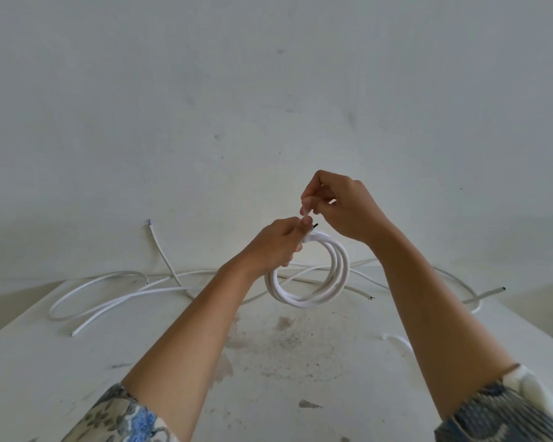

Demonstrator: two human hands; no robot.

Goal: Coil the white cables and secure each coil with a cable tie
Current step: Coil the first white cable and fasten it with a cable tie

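White coil (300, 300), its tie (306, 214) half-hidden between pinching hands (276, 247) (345, 207).

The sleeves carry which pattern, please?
A blue-grey floral print, clearest on the left sleeve in the head view.

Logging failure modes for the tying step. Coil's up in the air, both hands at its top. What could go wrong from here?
1. The left hand alone grips the coil at its top; if that grip eases, the loops may spring apart.
2. The right hand pinches a white strip, probably the tie, by fingertips; it could slip before closing.
3. On the table behind the coil lie loose cables; lowering it may snag them.
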